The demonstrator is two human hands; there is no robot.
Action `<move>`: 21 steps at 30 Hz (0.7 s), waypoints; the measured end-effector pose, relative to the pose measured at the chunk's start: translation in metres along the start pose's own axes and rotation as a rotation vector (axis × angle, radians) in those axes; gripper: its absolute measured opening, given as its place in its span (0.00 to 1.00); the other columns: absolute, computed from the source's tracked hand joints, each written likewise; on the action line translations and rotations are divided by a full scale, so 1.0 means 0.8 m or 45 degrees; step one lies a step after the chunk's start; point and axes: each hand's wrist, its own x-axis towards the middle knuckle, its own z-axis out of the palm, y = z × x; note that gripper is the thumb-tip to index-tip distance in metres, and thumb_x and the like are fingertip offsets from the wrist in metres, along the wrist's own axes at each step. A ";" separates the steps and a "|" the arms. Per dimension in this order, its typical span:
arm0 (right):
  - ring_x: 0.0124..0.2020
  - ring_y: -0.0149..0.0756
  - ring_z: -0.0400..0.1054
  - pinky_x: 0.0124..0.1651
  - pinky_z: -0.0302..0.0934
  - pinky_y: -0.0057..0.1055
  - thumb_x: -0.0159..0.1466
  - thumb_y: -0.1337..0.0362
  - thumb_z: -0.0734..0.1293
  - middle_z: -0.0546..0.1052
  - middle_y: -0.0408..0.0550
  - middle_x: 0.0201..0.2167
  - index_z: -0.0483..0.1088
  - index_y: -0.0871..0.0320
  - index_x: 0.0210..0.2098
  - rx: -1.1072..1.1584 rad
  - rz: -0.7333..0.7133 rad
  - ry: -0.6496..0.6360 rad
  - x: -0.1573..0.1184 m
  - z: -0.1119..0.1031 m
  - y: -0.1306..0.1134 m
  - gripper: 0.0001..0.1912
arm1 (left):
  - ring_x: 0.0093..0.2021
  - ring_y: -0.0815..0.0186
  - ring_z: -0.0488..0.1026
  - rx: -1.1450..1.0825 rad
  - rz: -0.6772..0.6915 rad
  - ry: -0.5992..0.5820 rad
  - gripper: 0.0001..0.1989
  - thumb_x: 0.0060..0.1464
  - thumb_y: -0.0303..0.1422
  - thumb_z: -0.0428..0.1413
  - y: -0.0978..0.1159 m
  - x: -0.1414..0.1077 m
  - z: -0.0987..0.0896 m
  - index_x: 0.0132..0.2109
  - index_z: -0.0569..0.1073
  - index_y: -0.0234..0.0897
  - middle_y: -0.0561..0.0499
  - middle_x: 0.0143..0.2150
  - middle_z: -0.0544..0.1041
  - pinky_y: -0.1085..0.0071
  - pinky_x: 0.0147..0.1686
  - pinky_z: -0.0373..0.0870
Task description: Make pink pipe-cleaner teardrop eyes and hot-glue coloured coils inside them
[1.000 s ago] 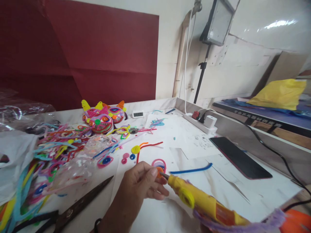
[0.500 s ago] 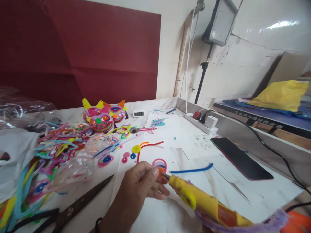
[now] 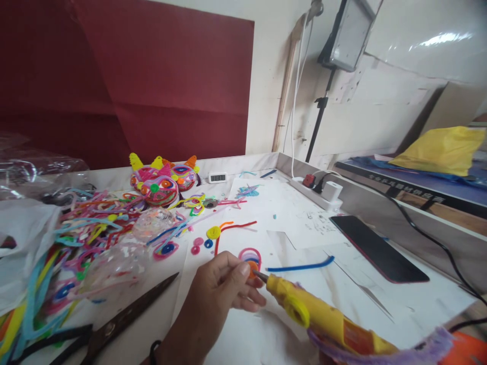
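Between thumb and fingertips, my left hand pinches a small orange coiled disc. The metal tip of a yellow-wrapped glue gun comes up against the disc from the right; I cannot tell whether they touch. A yellow ring is stuck on the gun's side. My right hand is almost wholly hidden beneath the gun it holds, at the bottom edge. Just behind my left fingers lies a pink loop with paler rings inside. A blue fuzzy strip lies to its right, and a yellow coil farther back.
Large dark scissors lie left of my left arm. Beyond them spreads a heap of coloured fuzzy strips, with decorated animal heads behind. A black phone and a power strip with cables line the right side.
Both hands, the orange disc and the glue gun keep nearly the same place. The whole view has shifted very slightly.
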 end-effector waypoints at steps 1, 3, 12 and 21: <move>0.38 0.43 0.74 0.40 0.69 0.36 0.65 0.49 0.61 0.78 0.44 0.32 0.75 0.51 0.35 0.019 0.008 0.000 0.007 0.002 0.005 0.16 | 0.26 0.63 0.79 0.003 0.000 -0.001 0.17 0.45 0.43 0.64 0.001 0.000 0.000 0.29 0.72 0.33 0.47 0.27 0.79 0.71 0.26 0.75; 0.36 0.43 0.75 0.40 0.69 0.36 0.63 0.47 0.62 0.77 0.43 0.27 0.75 0.50 0.32 0.052 0.024 0.000 0.017 0.004 0.015 0.17 | 0.26 0.62 0.79 0.002 -0.002 0.000 0.17 0.44 0.44 0.64 0.001 -0.001 0.000 0.30 0.72 0.34 0.47 0.27 0.79 0.70 0.27 0.75; 0.35 0.42 0.75 0.40 0.68 0.37 0.60 0.42 0.63 0.77 0.43 0.26 0.77 0.51 0.32 0.137 0.046 -0.019 0.029 0.013 0.019 0.21 | 0.24 0.65 0.78 -0.029 -0.010 0.014 0.20 0.42 0.46 0.65 -0.003 0.002 0.001 0.29 0.71 0.33 0.49 0.26 0.79 0.74 0.25 0.74; 0.41 0.49 0.74 0.42 0.67 0.41 0.52 0.41 0.70 0.78 0.43 0.32 0.77 0.45 0.37 0.142 0.013 -0.016 0.009 0.002 0.010 0.20 | 0.24 0.65 0.78 -0.024 -0.007 0.011 0.19 0.43 0.45 0.65 -0.003 0.003 0.000 0.29 0.72 0.33 0.48 0.26 0.79 0.74 0.24 0.74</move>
